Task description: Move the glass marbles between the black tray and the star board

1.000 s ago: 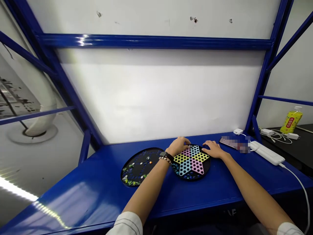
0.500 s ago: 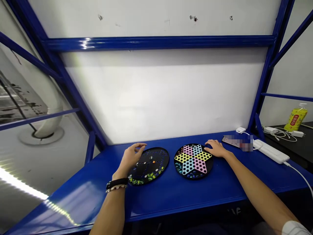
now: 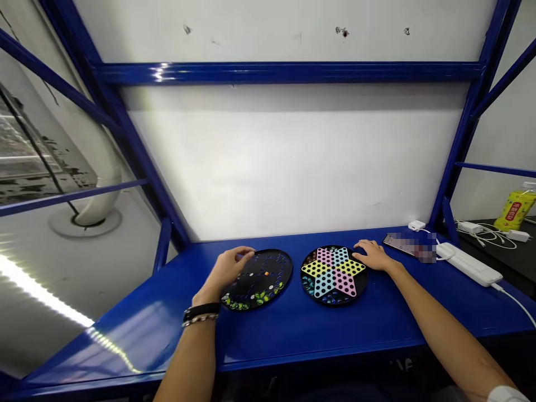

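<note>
Two round black boards lie side by side on the blue shelf (image 3: 293, 329). The left board (image 3: 262, 276) is dark and holds several green, white and orange marbles. The right board (image 3: 334, 274) shows a star in pink, yellow and light blue, with marbles along its rim. My left hand (image 3: 226, 271) rests on the left edge of the dark board with its fingers loosely curled over the rim. My right hand (image 3: 371, 255) lies flat against the upper right edge of the star board, fingers spread.
A phone (image 3: 408, 245) lies right of the star board, with a white power strip (image 3: 467, 264) and its cable beyond. A yellow bottle (image 3: 517, 209) and chargers sit on a black table at the far right. Blue shelf posts rise at both sides.
My left hand has moved from the star board's top edge over to the left edge of the dark board. My right hand has stayed at the star board.
</note>
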A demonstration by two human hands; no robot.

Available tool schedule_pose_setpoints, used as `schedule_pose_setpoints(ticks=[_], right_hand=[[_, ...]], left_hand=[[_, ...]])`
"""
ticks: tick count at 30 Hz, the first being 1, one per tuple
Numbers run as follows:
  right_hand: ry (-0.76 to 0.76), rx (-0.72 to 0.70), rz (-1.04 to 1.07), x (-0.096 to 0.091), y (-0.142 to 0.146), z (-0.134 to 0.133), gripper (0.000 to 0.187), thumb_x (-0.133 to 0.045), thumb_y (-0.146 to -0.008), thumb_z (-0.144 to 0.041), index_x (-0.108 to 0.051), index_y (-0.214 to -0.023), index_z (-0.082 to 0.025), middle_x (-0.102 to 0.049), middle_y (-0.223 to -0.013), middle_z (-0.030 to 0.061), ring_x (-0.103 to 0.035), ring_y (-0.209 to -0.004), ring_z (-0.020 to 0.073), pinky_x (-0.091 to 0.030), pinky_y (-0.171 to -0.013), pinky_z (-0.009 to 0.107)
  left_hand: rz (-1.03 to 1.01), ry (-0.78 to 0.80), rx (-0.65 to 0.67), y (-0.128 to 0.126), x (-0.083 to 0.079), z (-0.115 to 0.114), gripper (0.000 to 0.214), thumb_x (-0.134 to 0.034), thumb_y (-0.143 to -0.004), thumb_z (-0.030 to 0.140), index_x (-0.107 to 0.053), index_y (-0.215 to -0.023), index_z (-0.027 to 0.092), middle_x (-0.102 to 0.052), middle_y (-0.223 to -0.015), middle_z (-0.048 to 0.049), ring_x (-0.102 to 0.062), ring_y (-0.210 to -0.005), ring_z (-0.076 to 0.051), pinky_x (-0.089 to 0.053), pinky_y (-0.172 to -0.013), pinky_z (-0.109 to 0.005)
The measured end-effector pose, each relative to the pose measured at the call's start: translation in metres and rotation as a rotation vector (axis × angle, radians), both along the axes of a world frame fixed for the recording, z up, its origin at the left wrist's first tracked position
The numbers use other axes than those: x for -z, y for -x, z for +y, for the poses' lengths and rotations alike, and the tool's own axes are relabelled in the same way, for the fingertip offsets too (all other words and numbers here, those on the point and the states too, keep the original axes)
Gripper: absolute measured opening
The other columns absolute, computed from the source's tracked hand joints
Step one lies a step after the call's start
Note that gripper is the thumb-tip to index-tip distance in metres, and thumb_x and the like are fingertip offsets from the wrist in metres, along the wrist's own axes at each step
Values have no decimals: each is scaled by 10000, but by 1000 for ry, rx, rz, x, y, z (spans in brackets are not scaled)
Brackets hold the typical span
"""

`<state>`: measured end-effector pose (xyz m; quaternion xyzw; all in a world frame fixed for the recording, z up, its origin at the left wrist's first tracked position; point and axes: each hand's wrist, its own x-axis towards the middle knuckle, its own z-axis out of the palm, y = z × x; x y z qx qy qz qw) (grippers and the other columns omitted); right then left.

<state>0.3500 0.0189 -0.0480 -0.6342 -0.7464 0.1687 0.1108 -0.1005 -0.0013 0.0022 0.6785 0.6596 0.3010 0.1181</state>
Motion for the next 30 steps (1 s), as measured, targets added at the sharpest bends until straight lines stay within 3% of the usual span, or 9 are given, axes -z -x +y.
schedule_pose_setpoints(ticks=[2,4,7,11,14,16,24,30], right_hand=[[3,4,0,-1,1,-1,512,-409,-923,-557,-562,-1319,-271,-413,-1534,63,-325,-1407,326,-284,-1115,484],[4,9,4,-3,2,-3,509,-412,-922,-554,-563,-1316,-270,-413,-1534,60,-327,-1406,320,-285,-1117,476],[6,11,15,-4,3,-4,508,-410,-926,-553,-561,-1318,-268,-410,-1535,59,-321,-1409,316,-278,-1121,474],[13,6,25,-3,3,-4,511,-413,-926,-552,-558,-1323,-266,-412,-1533,63,-319,-1410,317,-278,-1118,479],[2,6,17,-1,2,-3,511,-412,-926,-557,-563,-1322,-271,-423,-1527,62,-325,-1409,318,-278,-1115,478],[-3,5,15,0,2,-2,511,-412,-925,-561,-566,-1321,-276,-423,-1528,58,-324,-1409,320,-275,-1117,479],[-12,12,23,8,2,6,505,-423,-915,-572,-580,-1304,-289,-427,-1522,45,-327,-1403,311,-259,-1130,487],[-4,9,30,7,2,5,510,-432,-909,-566,-578,-1308,-283,-417,-1528,55,-321,-1405,318,-256,-1129,498]], left_hand=[[-82,-145,-141,11,-8,-6,566,-446,-802,614,-709,-1028,166,-750,-952,-62,-648,-844,-224,-498,-791,-285],[-91,-166,-216,25,-13,-14,569,-457,-793,635,-692,-1013,166,-738,-896,-38,-624,-798,-208,-487,-758,-276],[-11,-29,-195,46,-10,-25,567,-496,-746,700,-689,-939,203,-708,-764,4,-597,-733,-205,-467,-711,-285],[34,152,-84,65,-2,-38,551,-550,-672,754,-689,-804,238,-714,-736,9,-605,-754,-225,-465,-723,-302],[58,333,109,64,-1,-43,500,-648,-628,685,-732,-799,222,-715,-721,-21,-616,-744,-239,-465,-737,-316],[91,409,165,58,-3,-43,473,-674,-607,636,-768,-829,229,-710,-697,-22,-631,-746,-249,-467,-766,-329],[151,481,40,49,-7,-36,241,-681,-505,487,-759,-626,293,-770,-724,19,-698,-884,-305,-487,-818,-349],[150,485,54,48,-6,-38,168,-690,-463,384,-742,-588,285,-763,-689,1,-711,-824,-308,-518,-749,-348]])
